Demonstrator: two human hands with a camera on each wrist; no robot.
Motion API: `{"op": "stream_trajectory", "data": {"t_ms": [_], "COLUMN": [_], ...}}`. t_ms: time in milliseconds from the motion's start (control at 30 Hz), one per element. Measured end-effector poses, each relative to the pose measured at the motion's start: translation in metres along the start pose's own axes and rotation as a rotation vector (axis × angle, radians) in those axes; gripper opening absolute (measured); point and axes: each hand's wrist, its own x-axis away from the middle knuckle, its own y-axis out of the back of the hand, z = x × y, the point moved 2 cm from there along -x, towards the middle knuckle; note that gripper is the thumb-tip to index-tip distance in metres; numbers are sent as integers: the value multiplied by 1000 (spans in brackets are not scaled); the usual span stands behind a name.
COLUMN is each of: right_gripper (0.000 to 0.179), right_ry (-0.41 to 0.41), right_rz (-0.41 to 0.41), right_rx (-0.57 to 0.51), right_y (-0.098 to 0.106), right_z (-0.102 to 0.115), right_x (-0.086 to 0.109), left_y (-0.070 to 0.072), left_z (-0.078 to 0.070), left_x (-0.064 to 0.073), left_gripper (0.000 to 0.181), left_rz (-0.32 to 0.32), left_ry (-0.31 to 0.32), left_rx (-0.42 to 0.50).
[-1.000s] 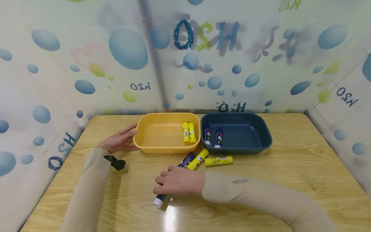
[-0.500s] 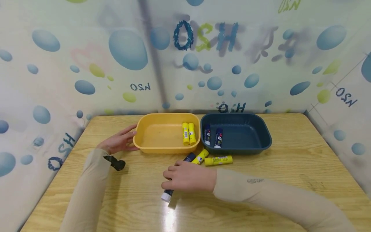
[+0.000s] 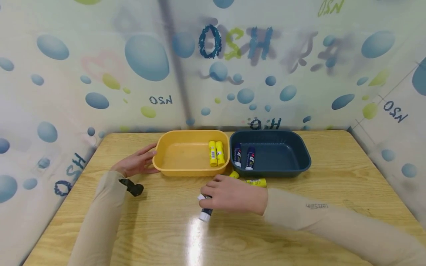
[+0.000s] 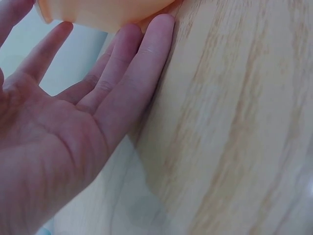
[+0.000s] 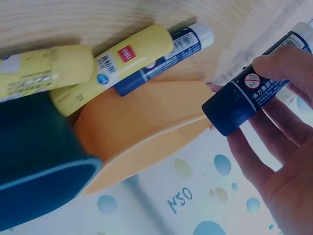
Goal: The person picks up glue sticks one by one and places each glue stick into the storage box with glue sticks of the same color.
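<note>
A navy glue stick (image 5: 239, 93) is held in the right hand (image 3: 229, 195). It is pinched firmly — the thumb is laid on its label side, and the other fingers (image 5: 249, 152) are placed under it, so that the barrel is kept between them. Its navy end is pushed out beyond the fingertips, while its white end is pointed, in the head view, toward the person.

The left hand (image 3: 136, 162) is placed at the left end of the yellow-orange tray (image 3: 181, 155); its fingers are spread and nearly straight, the tips are set against the tray wall, and nothing is grasped by them.

On the worktop (image 3: 159, 229), near the right hand, three more sticks are seen: a second navy glue stick (image 5: 171, 61), a slanted yellow glue stick (image 5: 132, 56) just beside it, and another yellow stick (image 5: 46, 73) — partly covered by the hand in the head view. Two yellow sticks (image 3: 213, 155) are contained in the yellow-orange tray, and two navy sticks (image 3: 250, 159) in the dark blue tray (image 3: 277, 155) beside it.
</note>
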Motion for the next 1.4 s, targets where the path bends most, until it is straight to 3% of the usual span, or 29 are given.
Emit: {"op": "stream_trajectory", "data": {"t_ms": [1033,1400], "right_gripper": [38,32], "right_ry": [-168,-210], "right_rz": [146,91], "right_rx": [30,15], "right_y": [5,-1], "right_z": [-58,-79], "right_x": [73,89], "left_y": [0,-1], "left_z": [0,0], "left_x": [0,0], "left_gripper": [66,65], "left_rz": [-21,-27], "left_ry": [20,28], "left_rx": [18,29]}}
